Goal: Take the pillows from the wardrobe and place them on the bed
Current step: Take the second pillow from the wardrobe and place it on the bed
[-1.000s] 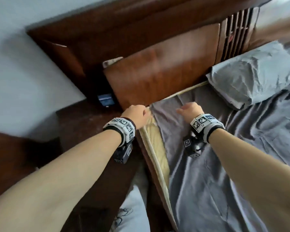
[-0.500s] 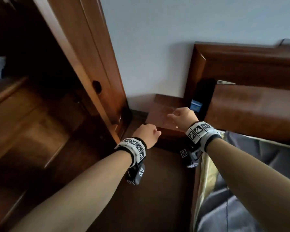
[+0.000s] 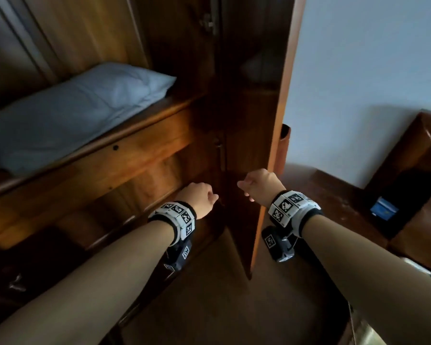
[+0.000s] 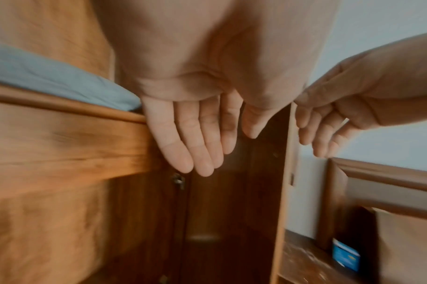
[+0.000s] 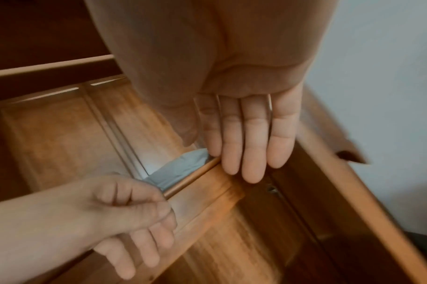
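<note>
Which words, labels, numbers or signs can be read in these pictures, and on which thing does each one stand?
No text can be read in any view.
Wristbands: black-and-white square code patterns only, no letters or numbers.
Wrist cameras: the same kind of code squares, no words.
Blue item beside the headboard: a pale mark, too blurred to read.
Pillow and wardrobe: no writing.

Pale blue-grey pillow (image 3: 67, 113), warm reddish-brown wardrobe (image 3: 139, 155) wood, white wristbands (image 3: 177, 217) printed with black-and-white square markers, pale blue-grey wall (image 3: 363, 70), small bright blue card (image 3: 383, 211).
</note>
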Demonstrator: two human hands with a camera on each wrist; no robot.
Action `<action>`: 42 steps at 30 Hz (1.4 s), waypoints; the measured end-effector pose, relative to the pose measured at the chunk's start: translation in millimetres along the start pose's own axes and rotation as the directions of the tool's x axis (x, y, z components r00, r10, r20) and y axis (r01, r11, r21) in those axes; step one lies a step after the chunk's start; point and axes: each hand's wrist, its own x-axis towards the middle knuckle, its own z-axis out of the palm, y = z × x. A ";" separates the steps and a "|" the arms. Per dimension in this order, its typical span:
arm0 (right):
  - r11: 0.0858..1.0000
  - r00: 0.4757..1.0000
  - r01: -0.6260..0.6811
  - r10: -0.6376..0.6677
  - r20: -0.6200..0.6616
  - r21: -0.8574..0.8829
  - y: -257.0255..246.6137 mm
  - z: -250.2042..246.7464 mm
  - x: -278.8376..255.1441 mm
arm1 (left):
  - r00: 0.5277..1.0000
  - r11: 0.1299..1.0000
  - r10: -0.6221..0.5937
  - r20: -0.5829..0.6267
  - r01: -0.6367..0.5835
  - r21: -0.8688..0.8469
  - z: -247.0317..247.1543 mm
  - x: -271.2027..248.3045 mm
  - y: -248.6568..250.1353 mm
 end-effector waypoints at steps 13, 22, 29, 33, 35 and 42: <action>0.938 0.938 0.344 -0.342 0.045 -0.033 -227.7 35.0 157.7 | 0.872 0.937 -0.347 -0.346 0.339 -0.087 -191.6 47.2 -207.6; 0.928 0.930 0.367 -0.364 0.059 -0.061 -331.4 85.3 313.6 | 0.848 0.865 -0.472 -0.243 0.498 0.056 -262.7 143.9 -347.6; 0.802 0.911 0.399 -0.402 0.092 -0.445 -409.0 115.6 438.7 | 0.758 0.745 -0.642 -0.115 0.652 0.142 -273.4 199.5 -440.2; 0.669 0.900 0.421 -0.393 0.190 -0.613 -432.4 128.0 495.8 | 0.738 0.736 -0.671 -0.065 0.675 0.061 -267.9 221.3 -474.4; 0.649 0.902 0.425 -0.359 0.238 -0.631 -437.2 144.6 524.9 | 0.741 0.742 -0.670 -0.042 0.671 0.016 -262.5 239.0 -487.8; 0.692 0.926 0.376 -0.290 0.241 -0.616 -439.4 188.0 585.3 | 0.729 0.735 -0.677 -0.103 0.678 -0.029 -265.4 292.7 -500.4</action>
